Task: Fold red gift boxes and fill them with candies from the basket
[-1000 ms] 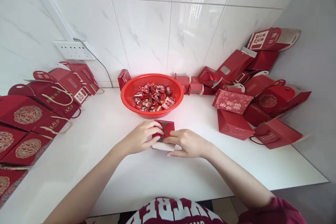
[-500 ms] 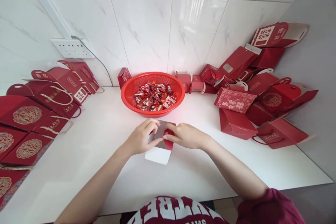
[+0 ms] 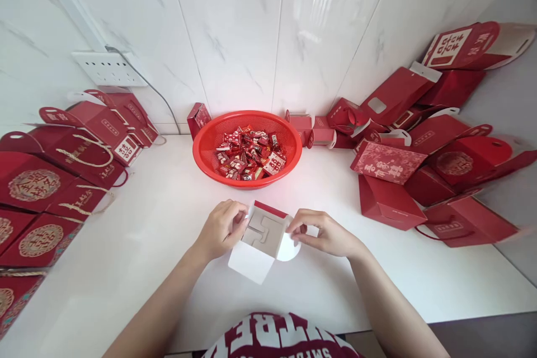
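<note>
A small red gift box (image 3: 251, 262) with a white inside stands on the table in front of me, its top open. Slotted, interlocking tabs show at the bottom of it, and one white flap folds out toward me. My left hand (image 3: 224, 228) has its fingers closed on the box's left edge. On the other side, my right hand (image 3: 321, 232) pinches the rounded flap (image 3: 288, 247) that sticks out to the right. Just beyond the box sits a red plastic basket (image 3: 201, 165) holding many wrapped candies (image 3: 247, 154).
Red gift boxes with rope handles (image 3: 42, 240) are stacked along the left side. Another heap of red boxes (image 3: 392, 201) leans against the right wall. A small red box (image 3: 198, 117) stands by the tiled wall, below a white socket strip (image 3: 109, 69).
The box's top has been opened, so its white inside now shows. My right hand has moved right with the rounded flap, and my left hand has shifted to the box's left edge.
</note>
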A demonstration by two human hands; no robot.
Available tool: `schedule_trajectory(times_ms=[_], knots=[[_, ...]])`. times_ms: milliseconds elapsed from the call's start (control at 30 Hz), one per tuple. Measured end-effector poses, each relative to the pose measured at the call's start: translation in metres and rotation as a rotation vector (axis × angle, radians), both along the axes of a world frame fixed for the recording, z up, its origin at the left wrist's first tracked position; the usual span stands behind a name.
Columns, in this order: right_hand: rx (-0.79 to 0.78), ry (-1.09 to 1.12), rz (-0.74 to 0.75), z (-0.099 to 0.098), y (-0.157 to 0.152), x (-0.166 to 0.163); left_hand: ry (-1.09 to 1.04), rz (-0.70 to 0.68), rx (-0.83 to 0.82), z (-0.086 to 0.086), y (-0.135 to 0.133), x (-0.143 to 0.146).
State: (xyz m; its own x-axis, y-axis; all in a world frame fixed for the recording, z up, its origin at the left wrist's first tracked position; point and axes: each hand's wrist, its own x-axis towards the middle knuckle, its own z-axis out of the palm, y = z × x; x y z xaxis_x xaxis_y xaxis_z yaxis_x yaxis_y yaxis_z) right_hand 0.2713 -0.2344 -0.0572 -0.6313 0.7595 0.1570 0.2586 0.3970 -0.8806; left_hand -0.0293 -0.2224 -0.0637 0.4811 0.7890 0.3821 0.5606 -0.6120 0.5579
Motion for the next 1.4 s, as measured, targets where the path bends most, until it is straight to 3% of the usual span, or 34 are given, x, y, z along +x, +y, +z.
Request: schedule_trajectory(times_ms=[133, 267, 433, 533, 633, 767, 900, 1067, 1267, 1400], knots=[[0.058, -0.038, 0.039, -0.003, -0.003, -0.002, -0.053, -0.078, -0.065, -0.006, -0.002, 0.003], [0.250, -0.026, -0.027, -0.017, -0.003, -0.010, -0.119, -0.151, -0.180, -0.012, -0.003, 0.004], [0.470, -0.007, -0.133, -0.034, 0.001, -0.015, -0.041, -0.274, -0.088, -0.014, 0.002, -0.005], [0.602, -0.079, -0.192, -0.030, 0.002, -0.015, 0.037, -0.237, -0.051, -0.013, 0.003, -0.007], [0.669, -0.159, -0.155, -0.020, 0.002, -0.015, 0.040, -0.226, -0.002, -0.015, 0.002, -0.004], [0.506, -0.212, -0.095, -0.016, -0.001, -0.015, 0.003, -0.234, 0.043, -0.021, -0.001, -0.001], [0.279, -0.119, -0.051, -0.023, -0.002, -0.016, -0.018, -0.222, 0.073, -0.027, 0.000, 0.001], [0.108, -0.007, -0.048, -0.040, -0.001, -0.023, -0.131, -0.072, -0.012, -0.033, -0.008, 0.013], [0.066, 0.192, -0.179, -0.067, 0.000, -0.046, -0.132, 0.072, -0.060, -0.036, -0.022, 0.030], [0.025, 0.280, -0.371, -0.079, 0.000, -0.064, -0.207, -0.018, -0.205, -0.038, -0.023, 0.036]])
